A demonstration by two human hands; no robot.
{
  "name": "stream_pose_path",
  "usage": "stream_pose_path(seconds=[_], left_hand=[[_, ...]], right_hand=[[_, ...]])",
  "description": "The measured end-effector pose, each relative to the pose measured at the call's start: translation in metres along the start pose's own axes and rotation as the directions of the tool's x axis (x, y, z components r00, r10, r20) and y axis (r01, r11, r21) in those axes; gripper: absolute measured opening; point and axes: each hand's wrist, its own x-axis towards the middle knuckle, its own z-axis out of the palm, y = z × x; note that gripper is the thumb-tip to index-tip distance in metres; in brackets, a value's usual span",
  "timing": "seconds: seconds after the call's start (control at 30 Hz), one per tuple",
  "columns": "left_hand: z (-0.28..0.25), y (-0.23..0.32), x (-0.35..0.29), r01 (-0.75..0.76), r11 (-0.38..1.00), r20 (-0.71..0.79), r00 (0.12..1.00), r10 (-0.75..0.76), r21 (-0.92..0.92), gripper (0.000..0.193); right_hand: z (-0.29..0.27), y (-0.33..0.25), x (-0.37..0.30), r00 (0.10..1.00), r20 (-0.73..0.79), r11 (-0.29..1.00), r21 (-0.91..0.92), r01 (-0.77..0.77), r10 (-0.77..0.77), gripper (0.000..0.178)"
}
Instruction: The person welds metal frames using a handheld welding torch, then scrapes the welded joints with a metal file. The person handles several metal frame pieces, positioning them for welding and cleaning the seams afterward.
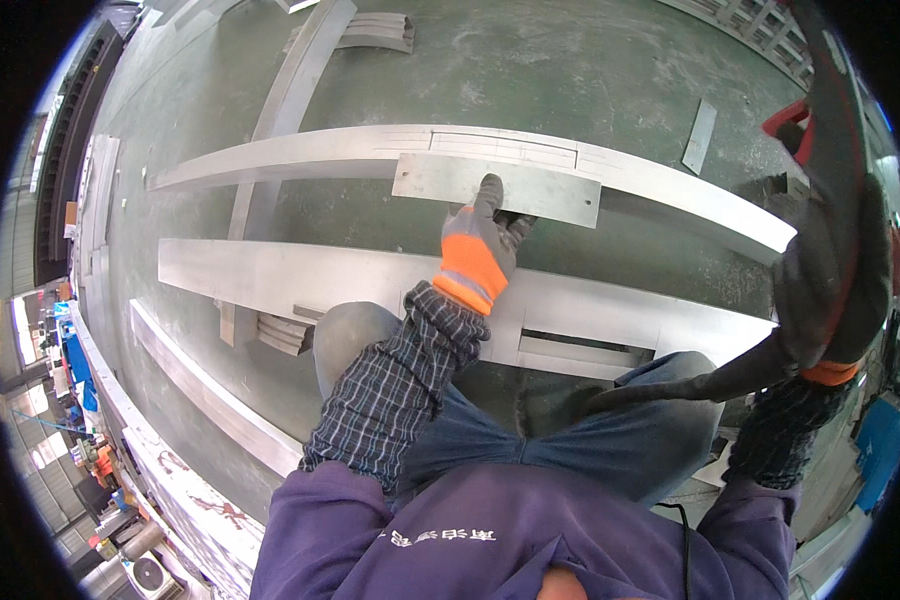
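Note:
A flat silver metal plate with a small hole near each end is pinched at its near edge by my left hand, in an orange and grey glove. The plate's far edge lies along the near side of a long aluminium beam, just below thin lines marked on the beam's top. My right hand, in a dark glove with an orange cuff, is raised very close at the right. Its thumb reaches out to the left and a finger stretches up past the picture's edge. No object shows in it.
A second aluminium beam with a rectangular slot lies by my knees. Another beam is at the left; a crosswise bar passes beneath. A small metal strip and a red object lie at the right. Curved metal pieces are far off.

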Motion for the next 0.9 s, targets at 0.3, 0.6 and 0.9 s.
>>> stream_pose_path(seconds=[0.3,0.6,0.9], left_hand=[[0.005,0.006,-0.001,0.124,0.992,-0.16,0.98,-0.117,0.036,0.039],[-0.007,0.002,0.002,0.058,0.998,-0.118,0.991,-0.056,0.015,0.029],[-0.001,0.001,-0.001,0.05,0.998,-0.103,0.993,-0.054,-0.036,0.026]], right_hand=[[-0.178,-0.087,0.025,0.959,-0.273,0.74,-0.629,-0.237,0.075,0.056],[-0.196,-0.062,0.026,0.907,-0.199,0.591,-0.703,-0.396,0.371,0.061],[-0.066,0.008,0.08,0.9,0.221,0.76,-0.629,-0.162,0.375,0.061]])
